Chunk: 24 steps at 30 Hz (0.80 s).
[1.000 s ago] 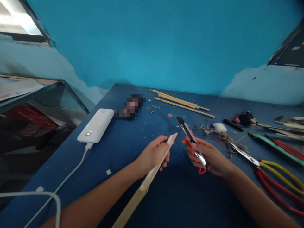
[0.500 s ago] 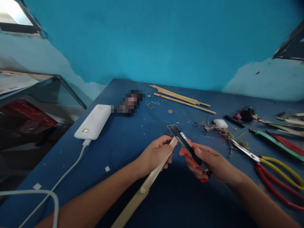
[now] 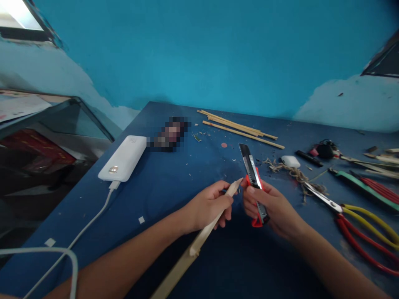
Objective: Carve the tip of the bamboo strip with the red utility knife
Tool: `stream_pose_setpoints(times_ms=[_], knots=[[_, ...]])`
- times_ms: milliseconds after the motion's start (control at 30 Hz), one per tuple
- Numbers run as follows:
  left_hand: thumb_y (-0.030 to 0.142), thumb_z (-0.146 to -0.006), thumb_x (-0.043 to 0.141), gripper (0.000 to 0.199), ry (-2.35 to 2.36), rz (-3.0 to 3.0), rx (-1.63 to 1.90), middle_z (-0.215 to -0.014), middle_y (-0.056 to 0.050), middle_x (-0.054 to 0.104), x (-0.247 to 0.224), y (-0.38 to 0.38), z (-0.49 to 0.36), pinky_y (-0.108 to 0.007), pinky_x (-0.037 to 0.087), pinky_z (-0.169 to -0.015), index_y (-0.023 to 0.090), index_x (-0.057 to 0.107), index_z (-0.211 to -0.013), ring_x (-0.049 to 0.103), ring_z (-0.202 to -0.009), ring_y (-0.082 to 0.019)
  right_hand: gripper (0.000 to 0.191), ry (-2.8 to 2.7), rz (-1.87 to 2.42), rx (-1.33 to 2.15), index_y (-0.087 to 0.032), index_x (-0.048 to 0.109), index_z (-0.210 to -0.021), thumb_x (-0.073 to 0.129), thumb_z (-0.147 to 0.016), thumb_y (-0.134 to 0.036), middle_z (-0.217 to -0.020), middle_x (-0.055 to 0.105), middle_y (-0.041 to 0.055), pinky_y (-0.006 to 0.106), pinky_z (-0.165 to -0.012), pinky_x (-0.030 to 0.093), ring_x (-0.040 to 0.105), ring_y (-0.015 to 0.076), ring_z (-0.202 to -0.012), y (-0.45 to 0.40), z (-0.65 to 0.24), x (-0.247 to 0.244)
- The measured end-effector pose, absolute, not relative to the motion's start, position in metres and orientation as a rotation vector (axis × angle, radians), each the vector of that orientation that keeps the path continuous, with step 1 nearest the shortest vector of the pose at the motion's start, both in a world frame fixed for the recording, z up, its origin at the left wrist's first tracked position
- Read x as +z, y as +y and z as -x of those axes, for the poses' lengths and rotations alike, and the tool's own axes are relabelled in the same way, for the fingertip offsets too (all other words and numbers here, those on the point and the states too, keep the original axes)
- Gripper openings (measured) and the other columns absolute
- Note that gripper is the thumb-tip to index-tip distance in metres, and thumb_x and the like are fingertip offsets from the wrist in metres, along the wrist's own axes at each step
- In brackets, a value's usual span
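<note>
A pale bamboo strip [image 3: 204, 233] slants from the bottom edge up to a whittled, pointed tip near the middle. My left hand [image 3: 209, 207] is closed round it just below that tip. In my right hand [image 3: 269, 205] is a red and black box cutter [image 3: 254, 182], its blade extended and pointing up and away from me. The blade stands clear of the strip, while the fingers of my right hand are close beside the strip's tip. My palms are mostly hidden.
Thin bamboo sticks [image 3: 243, 131] lie near the blue wall. A white power bank [image 3: 124, 158] with a cable and a blurred dark object [image 3: 171, 133] are at the left. Red-and-yellow-handled scissors [image 3: 336, 207], twine, a white case [image 3: 290, 161] and green-handled pliers [image 3: 364, 189] are at the right.
The box cutter has come off the strip, moved right and turned more upright. My left hand and the strip have shifted slightly right, and the tip now shows.
</note>
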<state>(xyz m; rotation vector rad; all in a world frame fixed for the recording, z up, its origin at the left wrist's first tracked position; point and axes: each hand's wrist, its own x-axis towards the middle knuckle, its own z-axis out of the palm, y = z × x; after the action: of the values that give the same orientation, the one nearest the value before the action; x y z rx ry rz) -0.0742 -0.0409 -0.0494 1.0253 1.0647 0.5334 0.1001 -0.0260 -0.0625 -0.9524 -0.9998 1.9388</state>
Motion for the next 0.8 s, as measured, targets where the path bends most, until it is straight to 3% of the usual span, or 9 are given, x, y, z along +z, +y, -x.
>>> stream_pose_setpoints(times_ms=[167,300,400,500,600,700,800], knots=[[0.015,-0.082,0.039,0.018,1.021,-1.063,0.516,-0.056,0.006,0.052,-0.05,-0.041,0.075,-0.018,0.037,-0.044,0.019,0.048,-0.096,0.05,-0.044,-0.008,0.017,-0.986,1.045,1.833,-0.019,0.052,-0.076,0.065,-0.08,-0.03,-0.051,0.047,-0.0068,0.019,-0.041,0.034,0.041,0.0065,-0.043,-0.025,-0.094,-0.067],[0.015,-0.082,0.039,0.019,0.979,-1.126,0.482,-0.06,0.005,0.054,-0.048,-0.044,0.077,-0.02,0.04,-0.049,0.018,0.05,-0.097,0.052,-0.048,-0.008,0.018,-0.971,1.091,1.764,-0.02,0.054,-0.085,0.068,-0.077,-0.028,-0.067,0.059,-0.0018,0.018,-0.043,0.035,0.051,0.0092,-0.055,-0.023,-0.095,-0.069],[0.015,-0.081,0.043,0.019,0.973,-1.155,0.459,-0.064,0.004,0.057,-0.049,-0.045,0.077,-0.021,0.04,-0.05,0.017,0.051,-0.098,0.053,-0.05,-0.009,0.023,-0.966,1.12,1.737,-0.02,0.053,-0.088,0.071,-0.074,-0.026,-0.068,0.06,-0.0021,0.018,-0.044,0.036,0.052,0.0088,-0.055,-0.022,-0.096,-0.069],[0.029,-0.085,0.047,0.022,0.95,-1.106,0.57,-0.075,-0.002,0.062,-0.055,-0.043,0.077,-0.022,0.041,-0.053,0.016,0.055,-0.101,0.057,-0.057,-0.011,0.024,-0.972,1.148,1.714,-0.021,0.051,-0.09,0.069,-0.075,-0.026,-0.061,0.059,-0.0039,0.017,-0.041,0.034,0.048,0.0074,-0.047,-0.021,-0.096,-0.067],[0.038,-0.09,0.036,0.036,0.949,-0.93,0.813,-0.085,-0.009,0.065,-0.062,-0.037,0.078,-0.026,0.044,-0.057,0.014,0.051,-0.112,0.061,-0.065,-0.015,0.024,-0.977,1.167,1.696,-0.021,0.05,-0.092,0.067,-0.076,-0.027,-0.059,0.059,-0.0041,0.017,-0.038,0.033,0.046,0.0069,-0.042,-0.02,-0.096,-0.068],[0.021,-0.087,0.038,0.038,0.989,-0.837,1.027,-0.097,-0.012,0.064,-0.066,-0.029,0.081,-0.032,0.048,-0.063,0.015,0.04,-0.125,0.062,-0.075,-0.018,0.023,-0.974,1.176,1.686,-0.021,0.05,-0.091,0.067,-0.076,-0.027,-0.058,0.059,-0.0039,0.018,-0.038,0.034,0.047,0.0072,-0.041,-0.019,-0.097,-0.07],[0.005,-0.08,0.041,0.05,1.076,-0.916,1.168,-0.111,-0.011,0.06,-0.067,-0.024,0.084,-0.033,0.046,-0.083,0.017,0.037,-0.128,0.058,-0.098,-0.018,0.024,-0.962,1.184,1.68,-0.02,0.051,-0.091,0.068,-0.075,-0.027,-0.059,0.06,-0.0033,0.018,-0.04,0.038,0.051,0.008,-0.044,-0.018,-0.098,-0.071]])
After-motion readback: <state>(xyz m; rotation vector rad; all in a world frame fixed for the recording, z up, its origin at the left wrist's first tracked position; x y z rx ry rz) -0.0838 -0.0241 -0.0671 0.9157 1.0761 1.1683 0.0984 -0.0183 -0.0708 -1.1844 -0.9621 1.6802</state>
